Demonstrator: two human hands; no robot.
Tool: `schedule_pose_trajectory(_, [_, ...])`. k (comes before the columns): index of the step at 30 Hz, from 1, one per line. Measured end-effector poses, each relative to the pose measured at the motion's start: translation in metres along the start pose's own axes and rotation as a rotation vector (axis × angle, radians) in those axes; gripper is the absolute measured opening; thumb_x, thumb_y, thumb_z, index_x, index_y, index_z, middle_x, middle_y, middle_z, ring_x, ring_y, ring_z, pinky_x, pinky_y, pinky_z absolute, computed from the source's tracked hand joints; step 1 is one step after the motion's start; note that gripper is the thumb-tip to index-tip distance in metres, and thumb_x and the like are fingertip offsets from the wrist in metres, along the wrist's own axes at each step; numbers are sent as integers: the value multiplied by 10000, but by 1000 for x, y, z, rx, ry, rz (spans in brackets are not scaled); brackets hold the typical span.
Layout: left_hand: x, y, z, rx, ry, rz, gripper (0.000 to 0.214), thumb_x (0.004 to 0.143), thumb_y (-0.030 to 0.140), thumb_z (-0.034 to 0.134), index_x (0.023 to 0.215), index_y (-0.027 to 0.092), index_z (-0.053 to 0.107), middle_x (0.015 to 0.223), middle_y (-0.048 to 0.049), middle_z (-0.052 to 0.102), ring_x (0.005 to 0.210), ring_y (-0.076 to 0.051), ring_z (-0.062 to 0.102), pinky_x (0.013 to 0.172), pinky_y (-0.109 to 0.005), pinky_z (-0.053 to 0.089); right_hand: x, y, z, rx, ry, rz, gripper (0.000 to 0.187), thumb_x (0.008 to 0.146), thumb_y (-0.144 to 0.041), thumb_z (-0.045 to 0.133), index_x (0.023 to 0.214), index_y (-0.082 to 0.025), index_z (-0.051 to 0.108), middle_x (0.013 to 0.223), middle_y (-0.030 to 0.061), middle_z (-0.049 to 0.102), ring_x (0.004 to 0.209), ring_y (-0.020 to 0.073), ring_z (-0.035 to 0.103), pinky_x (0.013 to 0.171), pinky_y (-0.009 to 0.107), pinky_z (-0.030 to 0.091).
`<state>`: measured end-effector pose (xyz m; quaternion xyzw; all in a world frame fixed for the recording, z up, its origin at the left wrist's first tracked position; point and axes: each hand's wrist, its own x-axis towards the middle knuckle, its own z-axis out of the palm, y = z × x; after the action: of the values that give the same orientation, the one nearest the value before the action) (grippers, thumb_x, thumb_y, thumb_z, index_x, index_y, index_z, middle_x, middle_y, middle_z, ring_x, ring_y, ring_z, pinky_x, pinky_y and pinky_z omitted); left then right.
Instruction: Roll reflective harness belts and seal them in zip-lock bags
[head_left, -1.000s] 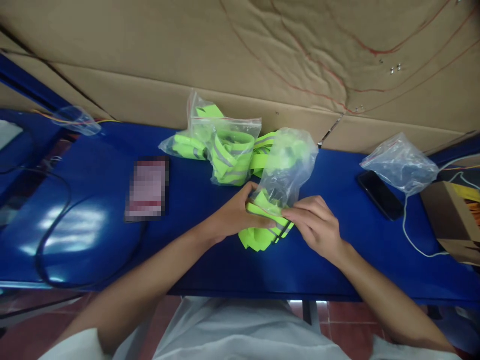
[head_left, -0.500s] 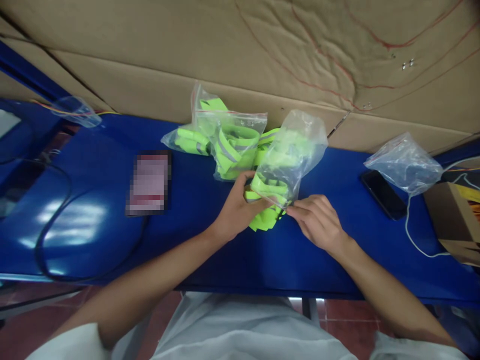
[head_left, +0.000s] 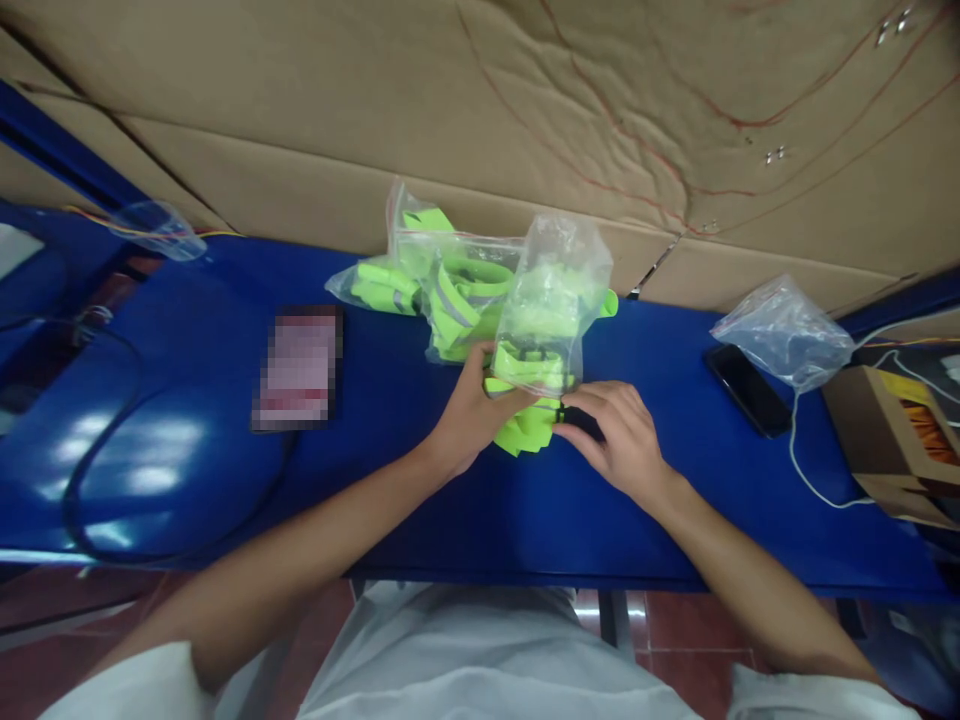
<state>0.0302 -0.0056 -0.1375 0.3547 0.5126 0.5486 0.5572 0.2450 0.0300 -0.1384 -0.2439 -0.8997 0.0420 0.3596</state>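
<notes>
A bundle of neon-yellow reflective strap [head_left: 523, 432] is partly inside a clear plastic bag [head_left: 550, 300], with its near end sticking out of the bag's mouth. My left hand [head_left: 472, 415] is closed around the bundle and the bag's edge from the left, thumb on top. On the right, my right hand [head_left: 619, 430] pinches the bundle's edge by a small black piece at the bag's opening. Behind them stand filled zip bags [head_left: 469, 300] holding more neon-yellow strap with grey bands. Part of the bundle is hidden by my left fingers.
A blue table [head_left: 420, 530] bears everything. To the left lies a blurred-out rectangular object [head_left: 298, 368] near a black cable [head_left: 75, 480]. A black phone [head_left: 748, 390], a clear zip bag [head_left: 784, 330] and an open cardboard box [head_left: 877, 425] are at right. Brown board [head_left: 300, 190] rises behind.
My right hand has shifted slightly left, its fingers now against the bundle's edge. The clear bag over the bundle stands more upright. The view has turned a little to the right.
</notes>
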Motion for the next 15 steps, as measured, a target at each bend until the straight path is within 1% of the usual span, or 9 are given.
schedule_pose_trajectory(2, [-1, -2, 1, 27, -9, -18, 614, 721, 418, 913, 1128, 220, 498, 1050, -24, 660, 1002, -205, 651, 850, -320, 532, -1, 1, 1, 53, 30, 53, 290, 967, -261, 734, 1239, -220, 640, 1058, 93, 747, 991, 248, 715, 851, 413, 569])
schedule_pose_trajectory(4, [-1, -4, 2, 64, 20, -21, 599, 724, 441, 905, 1090, 211, 490, 1018, -24, 646, 959, -197, 639, 831, -321, 522, -2, 2, 1, 108, 16, 83, 249, 967, -216, 726, 1203, -218, 648, 1045, 87, 744, 983, 234, 710, 856, 405, 576])
schedule_pose_trajectory(7, [0, -5, 2, 172, 92, 69, 564, 739, 452, 888, 1035, 204, 477, 978, -12, 596, 923, -185, 604, 826, -318, 495, -2, 2, 3, 167, -46, 66, 207, 960, -162, 723, 1146, -209, 646, 1032, 77, 742, 966, 213, 708, 859, 388, 572])
schedule_pose_trajectory(9, [-1, -4, 1, 289, 121, 160, 565, 730, 462, 895, 1010, 206, 475, 958, -4, 560, 915, -186, 583, 831, -320, 475, -3, 0, 4, 158, -44, 39, 199, 940, -149, 744, 1097, -209, 636, 972, 57, 741, 900, 201, 702, 818, 375, 551])
schedule_pose_trajectory(11, [-3, -2, 0, 371, 103, 225, 581, 722, 480, 903, 1014, 211, 480, 962, -4, 558, 927, -198, 586, 837, -325, 464, -4, -2, 3, 143, 35, 30, 181, 926, -151, 757, 1026, -218, 622, 878, 31, 718, 806, 186, 675, 763, 361, 520])
schedule_pose_trajectory(12, [-5, -1, -1, 385, 76, 246, 590, 725, 490, 903, 1031, 215, 480, 978, -8, 573, 944, -207, 599, 843, -327, 464, -4, -4, 3, 152, 95, 55, 169, 927, -164, 755, 992, -223, 610, 840, 21, 694, 773, 179, 655, 739, 352, 507])
schedule_pose_trajectory(13, [-8, 0, -1, 385, 43, 265, 596, 734, 496, 899, 1053, 219, 479, 1001, -15, 593, 968, -218, 616, 851, -329, 468, -4, -4, 2, 178, 162, 110, 158, 937, -190, 744, 970, -227, 595, 817, 16, 664, 759, 175, 637, 720, 343, 500])
schedule_pose_trajectory(15, [-13, -1, -3, 373, -24, 302, 585, 768, 493, 877, 1101, 224, 479, 1054, -31, 631, 1014, -237, 646, 865, -333, 483, -3, -4, 2, 279, 291, 279, 143, 976, -282, 700, 979, -234, 566, 828, 19, 610, 769, 175, 622, 706, 327, 513])
